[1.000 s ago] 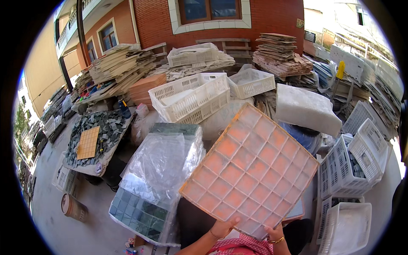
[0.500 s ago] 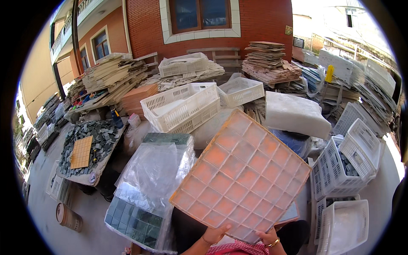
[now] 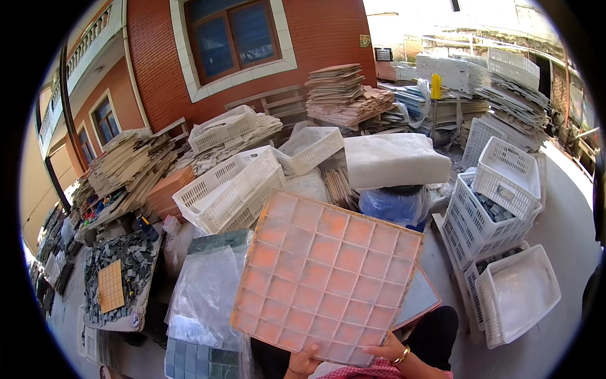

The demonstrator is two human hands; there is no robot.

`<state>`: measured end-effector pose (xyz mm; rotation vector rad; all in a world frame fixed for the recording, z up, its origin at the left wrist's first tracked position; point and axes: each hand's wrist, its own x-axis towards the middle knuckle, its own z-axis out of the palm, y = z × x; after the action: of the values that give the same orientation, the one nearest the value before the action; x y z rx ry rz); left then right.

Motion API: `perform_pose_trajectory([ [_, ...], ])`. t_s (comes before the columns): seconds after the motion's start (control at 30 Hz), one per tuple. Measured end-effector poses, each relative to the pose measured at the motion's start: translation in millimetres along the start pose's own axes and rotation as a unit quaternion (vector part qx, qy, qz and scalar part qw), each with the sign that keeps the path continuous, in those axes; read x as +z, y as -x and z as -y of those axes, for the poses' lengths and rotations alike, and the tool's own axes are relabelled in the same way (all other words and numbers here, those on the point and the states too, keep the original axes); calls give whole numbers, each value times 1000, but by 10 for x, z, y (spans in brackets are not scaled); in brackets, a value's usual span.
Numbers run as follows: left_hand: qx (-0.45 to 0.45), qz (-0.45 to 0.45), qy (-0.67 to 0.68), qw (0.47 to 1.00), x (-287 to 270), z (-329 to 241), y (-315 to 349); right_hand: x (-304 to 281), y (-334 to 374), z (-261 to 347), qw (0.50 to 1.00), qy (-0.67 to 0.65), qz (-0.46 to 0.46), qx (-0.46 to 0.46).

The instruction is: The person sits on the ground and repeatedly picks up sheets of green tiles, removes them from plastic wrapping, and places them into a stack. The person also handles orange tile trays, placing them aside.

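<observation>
A square gridded tray (image 3: 328, 271) with pinkish-orange cells, whitish dividing ribs and a worn orange rim is held up tilted in front of me. My left hand (image 3: 304, 362) grips its near edge. A little to the right, my right hand (image 3: 387, 351), with a gold bangle at the wrist, holds the same edge. Left of the tray lies a stack of dark green square tile sheets (image 3: 201, 361), largely covered by a clear plastic bag (image 3: 208, 281). Behind the tray's right corner, part of a pale flat board (image 3: 418, 302) with a reddish edge shows.
At left, a table holds loose dark tile chips (image 3: 136, 265) and a yellow gridded tray (image 3: 111, 286). White plastic crates (image 3: 230, 183) stand beyond, more crates (image 3: 517, 297) at right. A white wrapped block (image 3: 396, 161) sits over a blue bag (image 3: 392, 205). Stacked boards (image 3: 344, 95) line the wall.
The view has swung right and tilted, so the surroundings sit further left. The gridded tray has turned and stands more level, still in both hands. More of the pale board shows behind it.
</observation>
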<state>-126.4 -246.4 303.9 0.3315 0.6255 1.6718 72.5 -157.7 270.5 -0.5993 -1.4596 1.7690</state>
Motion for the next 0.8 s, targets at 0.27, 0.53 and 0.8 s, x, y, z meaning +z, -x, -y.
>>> perform_pose_trajectory([
  [0.27, 59, 10, -2, 998, -144, -16, -34, -107, 12, 2, 989, -86, 113, 44],
  [0.53, 145, -38, 4, 989, -271, -379, 3, -608, -323, 282, 992, 82, -80, 50],
  [0.8, 225, -77, 43, 970, -348, -588, 136, -2517, -339, -395, 813, 546, -171, 103],
])
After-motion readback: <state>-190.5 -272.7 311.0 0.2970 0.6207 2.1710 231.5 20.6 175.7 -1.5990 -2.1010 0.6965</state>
